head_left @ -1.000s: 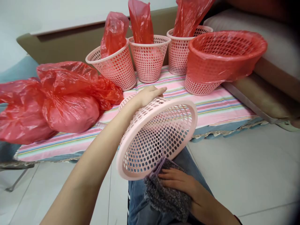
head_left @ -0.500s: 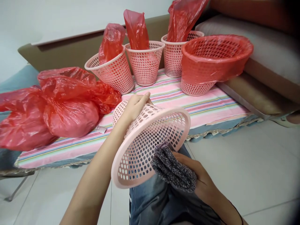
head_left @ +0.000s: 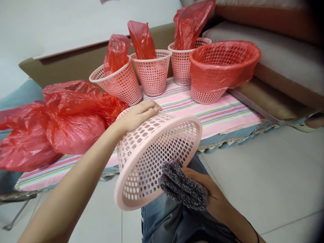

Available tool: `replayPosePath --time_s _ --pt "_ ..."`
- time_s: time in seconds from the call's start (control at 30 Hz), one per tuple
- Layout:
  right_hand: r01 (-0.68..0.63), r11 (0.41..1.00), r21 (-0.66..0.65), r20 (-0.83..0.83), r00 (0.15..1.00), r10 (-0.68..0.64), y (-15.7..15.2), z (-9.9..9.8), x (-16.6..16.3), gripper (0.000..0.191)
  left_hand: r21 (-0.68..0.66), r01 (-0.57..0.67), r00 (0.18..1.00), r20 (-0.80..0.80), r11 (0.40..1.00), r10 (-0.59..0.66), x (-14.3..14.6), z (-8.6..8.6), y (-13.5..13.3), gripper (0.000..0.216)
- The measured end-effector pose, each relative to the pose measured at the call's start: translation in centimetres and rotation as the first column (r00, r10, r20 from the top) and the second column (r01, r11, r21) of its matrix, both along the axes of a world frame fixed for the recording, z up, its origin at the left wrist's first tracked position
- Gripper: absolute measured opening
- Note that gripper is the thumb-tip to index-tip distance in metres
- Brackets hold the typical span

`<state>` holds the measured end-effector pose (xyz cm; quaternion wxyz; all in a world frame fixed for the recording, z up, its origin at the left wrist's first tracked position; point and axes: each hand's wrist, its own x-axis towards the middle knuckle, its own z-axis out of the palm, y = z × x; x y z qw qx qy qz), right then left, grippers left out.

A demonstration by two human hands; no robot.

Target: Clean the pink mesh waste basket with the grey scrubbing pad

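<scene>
My left hand (head_left: 135,116) lies over the upper side of a pale pink perforated basket (head_left: 152,162), fingers curved round its bottom end, holding it tilted with the open rim toward me above my knee. My right hand (head_left: 215,199) grips a folded grey fuzzy cloth (head_left: 183,185) and presses it against the basket's lower rim.
A striped pink cloth (head_left: 222,113) covers a low bed. On it stand three pink baskets (head_left: 152,72) with red bags stuffed in, and a fourth basket lined with a red bag (head_left: 222,67). A heap of red plastic bags (head_left: 63,118) lies left. White tiled floor (head_left: 265,175) is on the right.
The basket has turned and shifted a little left and down in my left hand. My right hand brought the grey cloth up from my lap to the basket's rim.
</scene>
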<state>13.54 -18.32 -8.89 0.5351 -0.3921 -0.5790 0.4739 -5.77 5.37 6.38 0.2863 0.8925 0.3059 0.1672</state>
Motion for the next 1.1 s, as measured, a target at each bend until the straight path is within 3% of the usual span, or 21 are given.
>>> replayPosePath --time_s 0.17,0.33,0.47,0.57,0.67,0.8,0.87,0.93,1.1 --pt "0.036 0.999 -0.012 0.024 0.999 -0.036 -0.1 0.1 0.8 0.038 -0.007 -0.023 0.987 0.160 1.000 0.024 0.8 -0.1 -0.2 0.030" --pt "0.044 0.996 0.080 0.056 0.997 -0.049 0.5 0.3 1.3 0.038 0.114 -0.145 0.943 0.318 0.983 0.102 0.4 -1.1 -0.7 0.028" --pt "0.016 0.997 0.078 0.184 0.983 -0.030 1.3 0.3 1.9 0.048 0.146 -0.257 0.909 0.372 0.955 0.188 -0.6 -2.7 -1.4 0.034" --pt "0.009 0.980 0.198 0.332 0.940 -0.076 3.3 0.8 2.3 0.054 0.120 -0.329 0.879 0.401 0.937 0.258 -1.5 -3.4 -2.0 0.039" --pt "-0.020 0.952 0.306 0.578 0.799 -0.169 7.2 2.0 1.8 0.062 0.110 -0.355 0.864 0.418 0.928 0.281 -2.0 -3.6 -2.2 0.038" --pt "-0.105 0.898 0.427 0.812 0.481 -0.330 14.0 2.5 0.1 0.055 0.109 -0.377 0.856 0.420 0.920 0.300 -1.8 -3.6 -2.2 0.033" --pt "-0.191 0.882 0.432 0.860 0.381 -0.339 16.9 1.4 -0.6 0.044 0.115 -0.388 0.851 0.425 0.914 0.308 -1.5 -3.7 -2.2 0.029" --pt "-0.225 0.906 0.358 0.911 0.297 -0.286 18.8 -0.5 -0.9 0.036 0.108 -0.401 0.843 0.433 0.910 0.320 -1.2 -4.0 -2.2 0.027" --pt "-0.183 0.947 0.265 0.948 0.227 -0.221 19.9 -4.6 -1.0 0.039 -0.039 -0.458 0.774 0.473 0.888 0.420 -0.8 -4.5 -2.1 0.034"
